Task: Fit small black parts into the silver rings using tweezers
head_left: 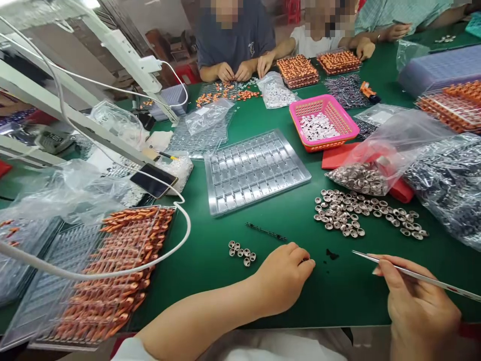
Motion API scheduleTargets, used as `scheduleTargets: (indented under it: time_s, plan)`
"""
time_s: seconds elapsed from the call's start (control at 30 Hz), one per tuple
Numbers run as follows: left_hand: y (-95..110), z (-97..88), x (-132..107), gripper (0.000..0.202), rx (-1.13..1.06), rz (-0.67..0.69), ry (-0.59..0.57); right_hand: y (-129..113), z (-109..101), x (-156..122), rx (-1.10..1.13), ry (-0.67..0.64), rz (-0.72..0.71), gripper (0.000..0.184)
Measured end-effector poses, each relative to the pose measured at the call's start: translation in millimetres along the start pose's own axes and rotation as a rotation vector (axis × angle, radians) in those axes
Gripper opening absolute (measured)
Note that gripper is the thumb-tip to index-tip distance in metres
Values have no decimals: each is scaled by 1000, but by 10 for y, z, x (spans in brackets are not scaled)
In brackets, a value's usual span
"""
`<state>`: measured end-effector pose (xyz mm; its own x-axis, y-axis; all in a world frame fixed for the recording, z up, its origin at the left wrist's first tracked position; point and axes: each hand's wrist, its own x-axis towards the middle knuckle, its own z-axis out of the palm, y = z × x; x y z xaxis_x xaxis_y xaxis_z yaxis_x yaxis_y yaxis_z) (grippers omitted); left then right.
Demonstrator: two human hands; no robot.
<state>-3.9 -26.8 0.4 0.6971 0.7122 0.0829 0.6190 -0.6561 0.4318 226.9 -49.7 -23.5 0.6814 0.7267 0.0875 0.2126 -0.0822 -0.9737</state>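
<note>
My left hand point(282, 278) rests on the green table point(300, 215) with fingers curled, fingertips pinched at something too small to make out. A small cluster of metal rings point(242, 252) lies just left of it, and a thin black rod point(266, 231) lies beyond it. My right hand point(417, 306) holds silver tweezers point(379, 261), tips pointing left toward a tiny dark part point(332, 254). A larger scatter of metal rings point(361, 211) lies ahead of the right hand.
An empty clear plastic tray point(253, 169) sits mid-table. A tray of copper coils point(112, 271) and a white cable point(150, 260) lie at left. A pink basket point(323, 122), bags of parts point(379, 160) and a phone point(153, 180) stand around. Other people work at the far side.
</note>
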Motion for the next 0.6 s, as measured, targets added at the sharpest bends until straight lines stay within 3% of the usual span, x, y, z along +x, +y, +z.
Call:
scheduleTargets:
  time_s: [0.17,0.43,0.6]
  plan:
    - [-34,-37,-3,26,-206,-106,72,37,-6,36,15,-69,-44,23]
    - [-114,-58,8,30,-268,-228,-8,39,-4,50,35,-85,-42,23]
    - [-145,-73,9,28,-309,-217,-34,44,-5,50,53,-92,-27,21]
